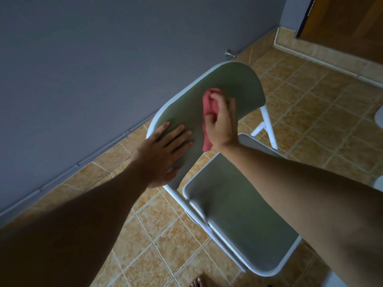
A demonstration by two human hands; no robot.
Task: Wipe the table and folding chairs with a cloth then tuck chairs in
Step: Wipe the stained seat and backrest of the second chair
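Note:
A folding chair (pixel 232 206) with a white metal frame and green-grey padding stands on the tiled floor below me. My left hand (pixel 163 152) lies flat, fingers spread, on the near end of its backrest (pixel 234 83), thumb hooked around the edge. My right hand (pixel 221 123) is closed on a bunched pink cloth (pixel 209 106) and presses it against the middle of the backrest. A strip of the cloth hangs down under my palm. The seat sits below my right forearm, partly hidden by it.
A grey wall (pixel 103 59) runs close behind the chair, with a metal door stop (pixel 84 53) near its base. A wooden door (pixel 348 23) stands at the top right. White objects (pixel 379 119) show at the right edge. My bare toes (pixel 200 281) are at the bottom.

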